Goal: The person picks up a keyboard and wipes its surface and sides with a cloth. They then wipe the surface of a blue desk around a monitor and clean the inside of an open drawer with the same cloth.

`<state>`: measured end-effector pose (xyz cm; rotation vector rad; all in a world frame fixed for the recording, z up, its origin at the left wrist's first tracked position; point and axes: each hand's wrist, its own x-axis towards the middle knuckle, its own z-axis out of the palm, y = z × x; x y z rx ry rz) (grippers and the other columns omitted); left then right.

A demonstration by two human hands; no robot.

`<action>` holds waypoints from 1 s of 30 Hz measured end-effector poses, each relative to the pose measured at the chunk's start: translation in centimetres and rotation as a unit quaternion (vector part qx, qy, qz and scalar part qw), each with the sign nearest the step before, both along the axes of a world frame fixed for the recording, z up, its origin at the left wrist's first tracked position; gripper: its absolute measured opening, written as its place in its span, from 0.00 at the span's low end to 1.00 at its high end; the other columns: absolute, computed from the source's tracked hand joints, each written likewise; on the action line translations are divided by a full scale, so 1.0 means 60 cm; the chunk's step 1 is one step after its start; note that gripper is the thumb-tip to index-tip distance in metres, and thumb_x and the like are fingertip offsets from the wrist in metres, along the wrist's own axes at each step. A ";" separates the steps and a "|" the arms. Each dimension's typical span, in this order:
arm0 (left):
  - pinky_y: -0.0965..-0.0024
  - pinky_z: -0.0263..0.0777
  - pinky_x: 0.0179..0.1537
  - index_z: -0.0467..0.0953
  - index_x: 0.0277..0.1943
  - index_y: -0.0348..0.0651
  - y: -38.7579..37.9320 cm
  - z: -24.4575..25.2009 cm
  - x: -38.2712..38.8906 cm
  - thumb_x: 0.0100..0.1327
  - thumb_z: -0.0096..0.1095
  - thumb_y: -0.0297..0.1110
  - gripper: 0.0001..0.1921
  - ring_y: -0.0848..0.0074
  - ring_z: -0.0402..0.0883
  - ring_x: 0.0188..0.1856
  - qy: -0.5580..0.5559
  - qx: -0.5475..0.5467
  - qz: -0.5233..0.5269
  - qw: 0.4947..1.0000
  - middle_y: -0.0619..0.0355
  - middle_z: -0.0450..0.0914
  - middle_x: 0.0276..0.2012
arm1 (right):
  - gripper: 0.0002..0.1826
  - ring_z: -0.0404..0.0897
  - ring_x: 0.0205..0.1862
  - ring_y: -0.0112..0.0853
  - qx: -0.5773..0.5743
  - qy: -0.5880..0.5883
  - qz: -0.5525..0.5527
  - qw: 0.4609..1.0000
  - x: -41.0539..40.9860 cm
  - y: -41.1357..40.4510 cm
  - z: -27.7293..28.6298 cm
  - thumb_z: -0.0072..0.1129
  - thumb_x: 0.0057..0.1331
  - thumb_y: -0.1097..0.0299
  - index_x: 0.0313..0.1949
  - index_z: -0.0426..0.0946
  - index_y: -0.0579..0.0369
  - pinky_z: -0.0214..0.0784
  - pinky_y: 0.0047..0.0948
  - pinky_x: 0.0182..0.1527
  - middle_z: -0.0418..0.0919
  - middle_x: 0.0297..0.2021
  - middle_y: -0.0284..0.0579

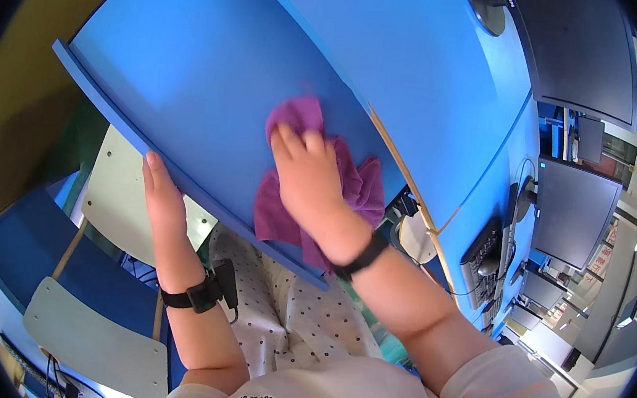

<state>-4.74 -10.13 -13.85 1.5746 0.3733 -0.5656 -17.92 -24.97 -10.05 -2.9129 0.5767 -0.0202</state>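
Note:
A purple cloth [298, 113] lies bunched and partly spread on a blue pull-out desk tray [192, 72]. My right hand [309, 175] presses down on it, fingers curled into its upper fold. Loose folds spread on both sides of that hand, and a corner hangs over the tray's front lip. Farther left along this raised lip [114, 113], my left hand [166, 199] holds the edge from the outer side. Some of its fingers are hidden. Black bands circle both wrists.
The blue desktop [420, 94] overhangs the tray, its wooden edging [398, 149] exposed. Monitors [576, 212], keyboards [479, 260] and a mouse [487, 266] stand to the right. A pale chair [103, 339] is at lower left. Black cables and a plug [407, 204] hang near the tray's right end.

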 end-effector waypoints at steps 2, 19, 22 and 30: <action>0.76 0.65 0.36 0.64 0.64 0.38 0.019 -0.008 0.004 0.75 0.33 0.54 0.29 0.79 0.71 0.39 -0.010 0.019 -0.059 0.998 0.59 0.75 0.44 | 0.23 0.70 0.46 0.39 0.038 0.025 0.022 0.999 -0.052 0.042 0.009 0.51 0.54 0.74 0.52 0.73 0.60 0.65 0.40 0.45 0.74 0.54 0.43; 0.71 0.71 0.47 0.59 0.68 0.39 0.035 -0.033 0.010 0.75 0.35 0.54 0.30 0.71 0.75 0.51 0.000 0.004 -0.047 0.999 0.53 0.73 0.54 | 0.22 0.69 0.44 0.38 0.099 -0.007 0.054 0.994 0.032 0.075 0.003 0.52 0.54 0.73 0.51 0.75 0.57 0.65 0.37 0.45 0.73 0.52 0.37; 0.71 0.72 0.47 0.60 0.67 0.39 0.022 -0.028 0.007 0.74 0.35 0.55 0.31 0.71 0.75 0.51 0.001 0.004 -0.050 0.999 0.53 0.73 0.54 | 0.23 0.70 0.44 0.38 0.001 -0.033 0.011 0.999 0.098 0.007 -0.012 0.55 0.52 0.73 0.51 0.75 0.56 0.66 0.38 0.43 0.73 0.53 0.36; 0.71 0.72 0.47 0.59 0.68 0.39 0.030 -0.027 0.006 0.74 0.35 0.57 0.32 0.69 0.76 0.52 0.000 0.018 -0.058 0.998 0.52 0.73 0.56 | 0.25 0.70 0.45 0.39 0.010 0.039 -0.070 0.997 -0.135 0.056 0.009 0.57 0.49 0.73 0.51 0.74 0.56 0.67 0.38 0.44 0.73 0.54 0.38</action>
